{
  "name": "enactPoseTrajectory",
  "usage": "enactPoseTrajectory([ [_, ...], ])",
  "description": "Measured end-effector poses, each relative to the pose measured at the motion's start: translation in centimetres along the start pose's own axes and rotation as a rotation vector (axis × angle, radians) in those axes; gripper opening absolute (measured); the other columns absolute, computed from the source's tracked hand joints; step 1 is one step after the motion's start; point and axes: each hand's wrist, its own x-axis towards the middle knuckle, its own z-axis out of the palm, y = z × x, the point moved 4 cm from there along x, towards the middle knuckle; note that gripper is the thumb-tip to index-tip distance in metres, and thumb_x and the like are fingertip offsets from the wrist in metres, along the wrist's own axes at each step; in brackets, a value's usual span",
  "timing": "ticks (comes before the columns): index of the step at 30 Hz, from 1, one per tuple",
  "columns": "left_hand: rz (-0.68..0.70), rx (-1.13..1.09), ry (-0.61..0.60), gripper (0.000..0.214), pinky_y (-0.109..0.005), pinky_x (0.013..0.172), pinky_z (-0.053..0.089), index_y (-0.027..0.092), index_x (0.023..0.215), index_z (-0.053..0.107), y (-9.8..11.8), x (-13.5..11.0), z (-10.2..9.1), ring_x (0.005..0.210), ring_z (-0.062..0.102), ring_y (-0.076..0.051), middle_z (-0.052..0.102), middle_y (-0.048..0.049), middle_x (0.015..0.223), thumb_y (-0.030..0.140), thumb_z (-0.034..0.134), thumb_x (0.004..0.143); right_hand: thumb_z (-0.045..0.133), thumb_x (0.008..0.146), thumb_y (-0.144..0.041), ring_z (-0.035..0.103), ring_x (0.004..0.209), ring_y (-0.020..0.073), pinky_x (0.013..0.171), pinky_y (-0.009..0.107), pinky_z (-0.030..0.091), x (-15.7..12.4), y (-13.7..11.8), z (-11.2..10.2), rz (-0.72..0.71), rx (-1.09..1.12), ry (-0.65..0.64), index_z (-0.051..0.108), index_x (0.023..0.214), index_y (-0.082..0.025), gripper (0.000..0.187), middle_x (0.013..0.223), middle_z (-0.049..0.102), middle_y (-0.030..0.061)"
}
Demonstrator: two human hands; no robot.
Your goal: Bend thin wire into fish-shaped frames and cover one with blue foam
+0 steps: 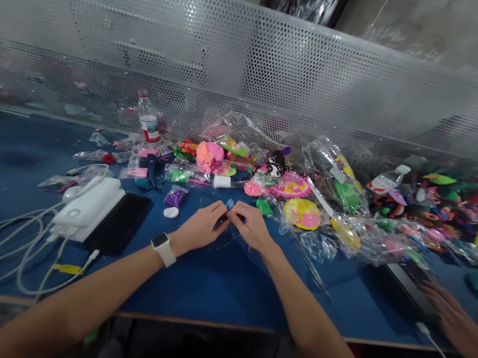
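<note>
My left hand (203, 226) and my right hand (249, 225) meet over the blue table top (211, 285), fingertips pinched together around something tiny between them; a small blue piece (230, 203) shows just above the fingers. What exactly they hold is too small to name. A white watch (163, 248) is on my left wrist. A white lump (171, 212) and a purple lump (175, 197) of clay lie just left of my left hand. A green piece (264, 207) lies just beyond my right hand.
A black phone (119, 222) and white power banks (88, 208) with white cables (0, 248) lie at the left. Bright clay figures and clear bags (332, 201) crowd the back. A bottle (148, 118) stands by the perforated metal screen (258, 71). Another person's hand (463, 323) rests at the right.
</note>
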Motion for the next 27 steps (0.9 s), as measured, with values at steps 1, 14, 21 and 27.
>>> enactPoseTrajectory([
  [1,0.007,-0.026,0.005,0.013,-0.035,0.07,0.047,0.024,0.094,0.049,0.1,0.0,0.0,0.078,0.059,-0.02,0.061,-0.0054,0.096,0.023,0.049,0.107,0.051,0.112,-0.053,0.056,0.075,0.0214,0.072,0.034,0.043,0.0,0.1,-0.1,-0.014,-0.005,-0.009,0.06,0.076,-0.025,0.047,0.079,0.058,0.0024],
  [14,-0.063,-0.152,0.199,0.024,-0.029,0.065,0.036,0.023,0.074,0.038,0.3,1.2,-1.3,0.065,0.045,-0.015,0.047,0.0027,0.07,0.016,0.049,0.094,0.05,0.113,-0.049,0.051,0.069,0.0178,0.069,0.032,0.042,-0.1,0.0,0.8,-0.024,0.094,0.064,0.049,0.079,-0.024,0.042,0.077,0.053,-0.0005],
  [21,-0.009,0.014,0.264,0.02,-0.031,0.066,0.039,0.023,0.076,0.044,-1.1,1.0,-2.3,0.067,0.048,-0.017,0.052,0.0003,0.073,0.012,0.046,0.093,0.048,0.108,-0.037,0.047,0.068,0.017,0.068,0.031,0.04,0.1,0.9,1.1,-0.028,0.006,0.091,0.036,0.077,-0.026,0.035,0.075,0.047,-0.0017],
  [27,0.103,0.32,0.203,0.017,-0.04,0.081,0.051,0.022,0.082,0.053,-1.8,0.6,-2.8,0.085,0.06,-0.023,0.063,-0.0073,0.091,0.011,0.054,0.095,0.051,0.103,-0.027,0.048,0.072,0.0185,0.07,0.033,0.039,1.0,0.7,1.4,-0.042,-0.137,0.08,0.035,0.078,-0.027,0.03,0.079,0.049,0.0001],
])
